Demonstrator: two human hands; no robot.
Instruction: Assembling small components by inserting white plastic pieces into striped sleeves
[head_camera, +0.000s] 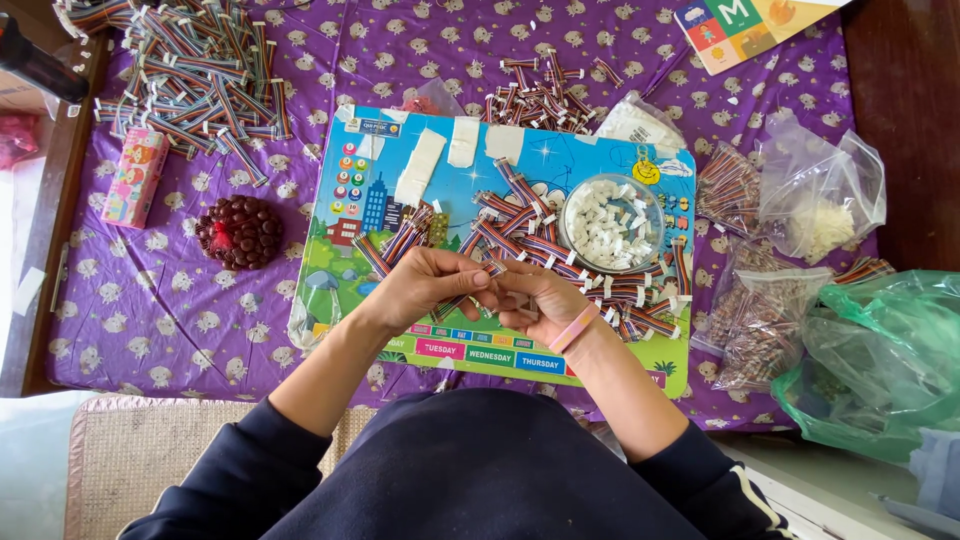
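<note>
Cable (462, 298), a short striped ribbon piece, sits pinched between both hands just above the near edge of the board (350, 270). The left hand (425, 285) has its fingertips closed on one end; the right hand (535, 300), with a pink band on the wrist, curls its fingers shut around the other end, where something small and white shows. This looks like the fitting step, a white connector going onto the cable end, and it would call for lining up the end squarely and pressing firmly. More cut cables (590, 270) lie scattered on the board beside a round clear dish (612, 222) of white connectors. Strips of white tape (420, 165) are stuck across the board's top, and coloured rectangular labels run along its near edge. A big cable heap (190, 70) lies far left on the purple cloth (150, 300), near a pink carton (133, 175). Clear bags (815, 195) and a green bag (880, 350) lie to the right; a colourful card (735, 28) sits at the far edge.
</note>
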